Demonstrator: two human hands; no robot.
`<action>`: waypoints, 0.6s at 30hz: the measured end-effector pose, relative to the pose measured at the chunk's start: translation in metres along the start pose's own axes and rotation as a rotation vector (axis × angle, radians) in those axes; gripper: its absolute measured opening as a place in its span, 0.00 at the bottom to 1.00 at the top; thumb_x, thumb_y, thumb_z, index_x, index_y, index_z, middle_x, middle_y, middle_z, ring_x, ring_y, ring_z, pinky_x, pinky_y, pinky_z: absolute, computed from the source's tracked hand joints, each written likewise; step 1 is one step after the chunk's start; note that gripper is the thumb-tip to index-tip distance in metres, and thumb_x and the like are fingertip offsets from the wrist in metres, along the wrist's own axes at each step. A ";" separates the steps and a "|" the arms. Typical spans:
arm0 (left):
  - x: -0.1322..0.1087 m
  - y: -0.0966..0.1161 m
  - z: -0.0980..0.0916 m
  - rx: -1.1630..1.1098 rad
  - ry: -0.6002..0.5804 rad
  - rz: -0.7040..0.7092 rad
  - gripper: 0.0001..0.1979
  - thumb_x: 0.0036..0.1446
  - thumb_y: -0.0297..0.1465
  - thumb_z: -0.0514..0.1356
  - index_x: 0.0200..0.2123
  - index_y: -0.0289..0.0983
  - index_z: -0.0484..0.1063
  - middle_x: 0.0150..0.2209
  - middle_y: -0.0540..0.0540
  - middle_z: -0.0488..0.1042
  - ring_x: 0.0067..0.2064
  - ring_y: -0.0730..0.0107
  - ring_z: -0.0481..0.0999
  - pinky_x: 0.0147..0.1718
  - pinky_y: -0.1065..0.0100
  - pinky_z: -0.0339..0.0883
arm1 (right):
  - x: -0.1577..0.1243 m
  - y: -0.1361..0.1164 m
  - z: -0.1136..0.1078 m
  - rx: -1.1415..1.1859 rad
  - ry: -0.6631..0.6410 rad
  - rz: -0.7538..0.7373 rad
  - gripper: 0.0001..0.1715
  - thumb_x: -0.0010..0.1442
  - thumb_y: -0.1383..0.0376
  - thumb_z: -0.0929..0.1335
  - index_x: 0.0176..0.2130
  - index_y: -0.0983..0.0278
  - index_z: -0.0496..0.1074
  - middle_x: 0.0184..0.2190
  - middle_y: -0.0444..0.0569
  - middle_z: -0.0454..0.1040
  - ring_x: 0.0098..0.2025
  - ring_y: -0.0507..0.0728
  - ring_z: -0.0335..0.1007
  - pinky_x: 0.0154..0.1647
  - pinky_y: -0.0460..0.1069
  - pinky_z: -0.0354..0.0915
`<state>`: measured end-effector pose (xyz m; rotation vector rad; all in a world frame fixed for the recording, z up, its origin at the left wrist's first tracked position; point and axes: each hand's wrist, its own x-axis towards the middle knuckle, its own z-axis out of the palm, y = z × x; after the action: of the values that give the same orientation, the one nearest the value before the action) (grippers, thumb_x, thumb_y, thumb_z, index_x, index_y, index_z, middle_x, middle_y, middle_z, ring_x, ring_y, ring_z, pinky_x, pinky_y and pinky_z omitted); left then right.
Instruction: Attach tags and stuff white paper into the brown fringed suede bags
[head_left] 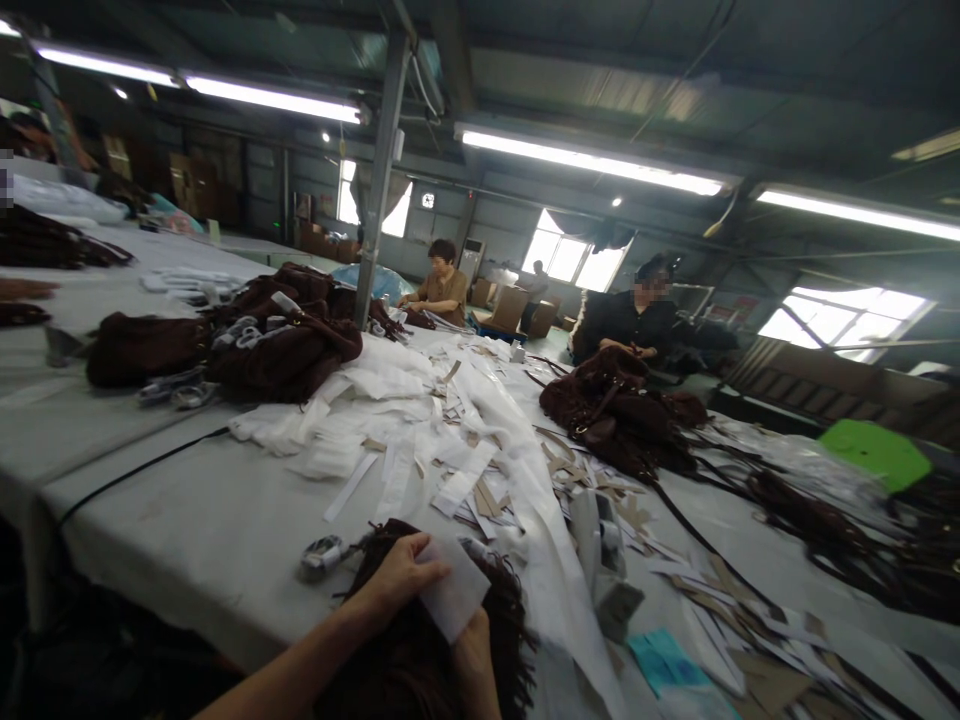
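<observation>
A small white translucent sheet [454, 588] is held between my two hands, above a dark brown fringed bag [397, 660] at the table's near edge. My left hand [409, 572] pinches the sheet's upper left side with thumb and fingers. At the sheet's lower edge is my right hand [474, 640], closed on it, its fingertips partly hidden behind the sheet. Just left of the bag lies a coiled bundle [322, 556] in clear wrapping.
White paper strips [465, 480] and brown scraps cover the table's middle. Brown bags [281, 345] are piled at left, more [615, 405] at right. A grey dispenser [602, 560] stands right of my hands. Two people [442, 285] work across the table. A metal post [384, 180] rises behind.
</observation>
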<state>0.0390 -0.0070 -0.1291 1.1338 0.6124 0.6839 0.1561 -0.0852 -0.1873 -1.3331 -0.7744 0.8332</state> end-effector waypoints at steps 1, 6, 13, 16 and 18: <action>0.000 -0.001 0.001 -0.049 0.029 0.008 0.10 0.43 0.29 0.62 0.32 0.31 0.71 0.26 0.49 0.73 0.27 0.71 0.70 0.27 0.71 0.62 | -0.003 -0.001 0.002 0.011 -0.013 0.019 0.26 0.40 0.52 0.75 0.35 0.68 0.79 0.27 0.53 0.79 0.31 0.64 0.75 0.37 0.57 0.70; -0.011 -0.015 -0.007 -0.139 0.118 -0.004 0.12 0.42 0.27 0.59 0.34 0.31 0.70 0.28 0.48 0.74 0.28 0.71 0.70 0.28 0.72 0.63 | -0.012 -0.013 0.010 0.098 -0.059 0.128 0.26 0.44 0.54 0.74 0.39 0.68 0.78 0.32 0.53 0.80 0.34 0.62 0.75 0.40 0.55 0.69; -0.027 -0.025 -0.020 0.173 0.168 -0.035 0.13 0.40 0.24 0.55 0.33 0.32 0.71 0.25 0.50 0.71 0.25 0.72 0.67 0.24 0.72 0.60 | -0.019 -0.022 0.012 0.083 0.070 0.238 0.27 0.43 0.53 0.73 0.37 0.70 0.78 0.33 0.54 0.80 0.35 0.64 0.76 0.38 0.53 0.70; -0.028 -0.026 -0.020 0.317 0.131 -0.044 0.10 0.40 0.25 0.53 0.28 0.32 0.71 0.22 0.51 0.68 0.22 0.74 0.63 0.21 0.73 0.55 | -0.020 -0.031 0.007 -0.161 0.210 0.179 0.28 0.44 0.52 0.72 0.38 0.70 0.78 0.35 0.56 0.80 0.39 0.65 0.75 0.41 0.52 0.69; -0.028 -0.026 -0.019 0.364 0.131 -0.042 0.06 0.40 0.24 0.53 0.23 0.33 0.70 0.20 0.52 0.66 0.21 0.74 0.62 0.20 0.73 0.52 | -0.018 -0.042 0.003 -0.356 0.281 0.118 0.26 0.44 0.51 0.71 0.36 0.69 0.79 0.34 0.55 0.80 0.40 0.65 0.75 0.42 0.52 0.68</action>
<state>0.0111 -0.0239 -0.1574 1.4147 0.8953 0.6293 0.1474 -0.1008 -0.1451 -1.7836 -0.6438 0.5969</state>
